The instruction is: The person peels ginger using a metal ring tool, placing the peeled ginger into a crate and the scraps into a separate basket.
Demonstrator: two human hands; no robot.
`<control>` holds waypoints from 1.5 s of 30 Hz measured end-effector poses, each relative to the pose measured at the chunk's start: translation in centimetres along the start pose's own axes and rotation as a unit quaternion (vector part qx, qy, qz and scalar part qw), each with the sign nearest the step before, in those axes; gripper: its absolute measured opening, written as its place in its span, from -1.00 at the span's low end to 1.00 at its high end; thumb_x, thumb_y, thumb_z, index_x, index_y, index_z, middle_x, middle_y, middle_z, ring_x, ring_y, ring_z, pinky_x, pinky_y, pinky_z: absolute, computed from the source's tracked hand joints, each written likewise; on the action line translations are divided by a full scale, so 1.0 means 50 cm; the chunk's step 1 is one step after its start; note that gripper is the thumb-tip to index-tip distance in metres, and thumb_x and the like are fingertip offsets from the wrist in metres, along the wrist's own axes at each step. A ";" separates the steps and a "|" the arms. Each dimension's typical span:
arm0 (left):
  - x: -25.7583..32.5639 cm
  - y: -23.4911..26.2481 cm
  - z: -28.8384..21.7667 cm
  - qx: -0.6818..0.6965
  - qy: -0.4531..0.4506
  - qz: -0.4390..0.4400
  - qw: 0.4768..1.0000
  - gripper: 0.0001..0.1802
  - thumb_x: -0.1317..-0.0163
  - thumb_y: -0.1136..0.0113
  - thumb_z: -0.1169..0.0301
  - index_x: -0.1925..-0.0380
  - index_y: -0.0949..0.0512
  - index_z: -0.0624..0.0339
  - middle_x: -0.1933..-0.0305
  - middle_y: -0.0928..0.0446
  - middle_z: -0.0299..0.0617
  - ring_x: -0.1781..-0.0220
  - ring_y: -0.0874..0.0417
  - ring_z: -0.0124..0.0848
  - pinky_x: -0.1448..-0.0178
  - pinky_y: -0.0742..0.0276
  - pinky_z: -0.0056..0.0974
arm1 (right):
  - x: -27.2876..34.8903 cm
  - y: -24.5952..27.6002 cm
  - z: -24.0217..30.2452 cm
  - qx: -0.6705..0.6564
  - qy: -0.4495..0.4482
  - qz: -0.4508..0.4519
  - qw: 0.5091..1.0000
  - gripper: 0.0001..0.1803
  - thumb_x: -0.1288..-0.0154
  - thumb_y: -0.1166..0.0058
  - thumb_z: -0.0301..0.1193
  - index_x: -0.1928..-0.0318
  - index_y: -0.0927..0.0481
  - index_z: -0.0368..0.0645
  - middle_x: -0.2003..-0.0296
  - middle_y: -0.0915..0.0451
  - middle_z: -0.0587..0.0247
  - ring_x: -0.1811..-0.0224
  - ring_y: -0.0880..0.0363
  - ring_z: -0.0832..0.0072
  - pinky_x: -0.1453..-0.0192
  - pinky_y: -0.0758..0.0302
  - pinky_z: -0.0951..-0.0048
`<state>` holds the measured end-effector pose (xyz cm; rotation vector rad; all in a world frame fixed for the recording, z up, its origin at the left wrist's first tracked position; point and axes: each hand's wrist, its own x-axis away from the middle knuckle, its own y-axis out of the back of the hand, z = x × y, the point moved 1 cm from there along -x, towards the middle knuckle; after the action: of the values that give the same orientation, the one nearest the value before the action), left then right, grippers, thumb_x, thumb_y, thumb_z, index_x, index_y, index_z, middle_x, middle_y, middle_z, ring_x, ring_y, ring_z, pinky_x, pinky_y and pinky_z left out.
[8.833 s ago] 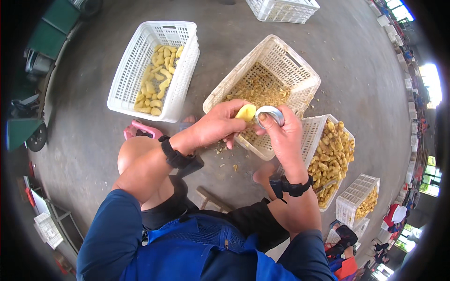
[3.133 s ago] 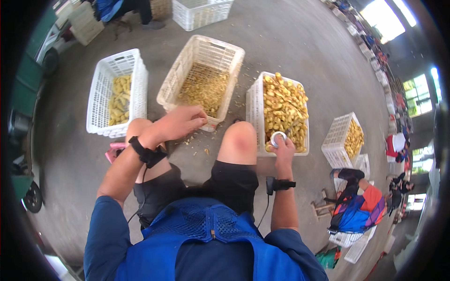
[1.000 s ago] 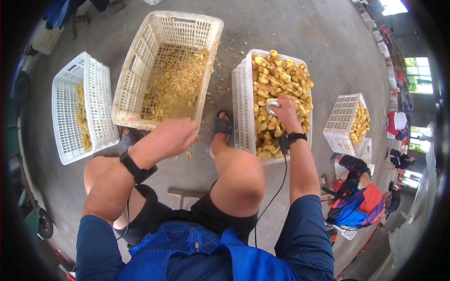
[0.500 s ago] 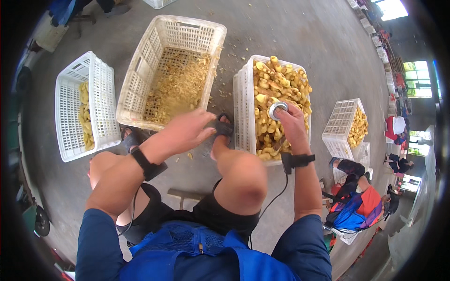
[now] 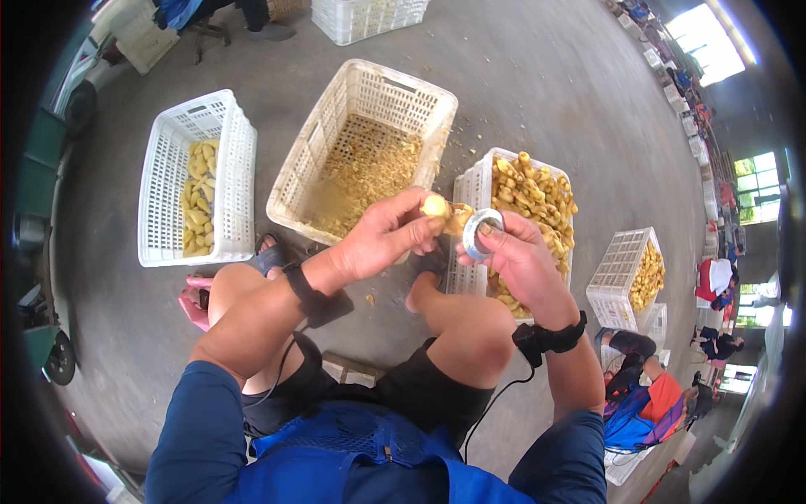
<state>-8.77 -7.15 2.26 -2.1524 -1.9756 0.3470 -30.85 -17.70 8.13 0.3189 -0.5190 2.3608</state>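
Note:
My left hand [image 5: 382, 239] is closed around a knobby piece of ginger [image 5: 457, 220], pale yellow at its near-left end and browner toward the right. In my right hand [image 5: 531, 265] is a round metal ring tool [image 5: 473, 241], pinched between thumb and fingers. The ring is up against the right end of the ginger, and the fingers partly hide where they meet. Both hands are in front of my knees, between a scrap crate [image 5: 291, 189] of yellowish shavings and a white crate [image 5: 472, 189] heaped with brown-skinned ginger.
At the left, a white crate [image 5: 242, 181] holds paler, smooth ginger pieces. Another crate of ginger [image 5: 610, 281] stands at the right, near a seated person [image 5: 646, 412]. At the far side is one more white crate [image 5: 369, 21]. A low wooden stool [image 5: 357, 374] is beneath me.
My right hand has lifted from the ginger heap, and my left hand has come over to meet it. The left hand now grips a piece of ginger. The whole view has shifted.

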 end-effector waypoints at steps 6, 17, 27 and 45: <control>0.009 0.056 -0.027 0.186 0.016 -0.084 0.979 -0.57 -0.62 -0.02 0.10 -0.24 -0.51 0.16 -0.15 -0.62 -0.18 -0.19 -0.61 -0.37 -0.28 -0.53 -0.13 | -0.053 -0.119 0.011 0.082 -0.010 -0.002 0.997 -0.72 -0.61 -0.12 -0.36 -0.12 -0.61 -0.32 0.05 -0.73 0.12 0.07 -0.80 0.32 0.08 -0.79 0.33; 0.023 0.159 -0.074 0.171 -0.058 -0.267 0.946 -0.72 -0.58 0.05 0.22 0.04 -0.55 0.18 0.11 -0.63 -0.21 0.12 -0.64 -0.39 0.10 -0.61 -0.25 | -0.202 -0.225 -0.025 -0.044 0.040 -0.022 0.998 -0.73 -0.60 -0.10 -0.35 -0.11 -0.61 -0.29 0.09 -0.75 0.11 0.18 -0.82 0.30 0.21 -0.78 0.34; 0.038 0.202 -0.063 0.152 -0.043 -0.206 0.966 -0.74 -0.52 0.01 0.41 -0.11 -0.50 0.25 -0.15 -0.60 -0.06 -0.11 -0.70 -0.26 -0.32 -0.69 -0.04 | -0.272 -0.188 -0.026 -0.010 0.135 -0.071 0.988 -0.84 -0.59 -0.14 -0.40 0.00 -0.62 -0.22 0.18 -0.72 0.20 0.27 -0.75 0.45 0.22 -0.69 0.46; 0.029 0.209 -0.022 0.300 0.119 -0.179 0.929 -0.48 -0.68 0.15 -0.01 0.06 -0.58 0.22 0.24 -0.65 -0.16 0.33 -0.68 -0.42 0.42 -0.51 -0.37 | -0.209 -0.305 -0.068 0.104 0.205 -0.153 0.961 -0.81 -0.60 -0.17 -0.34 0.16 -0.62 -0.21 0.33 -0.63 0.34 0.43 -0.51 0.69 0.38 -0.46 0.59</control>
<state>1.58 -6.60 0.10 -1.3605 -1.7718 0.5157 -13.19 -11.81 5.55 -0.0058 -0.0195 2.0974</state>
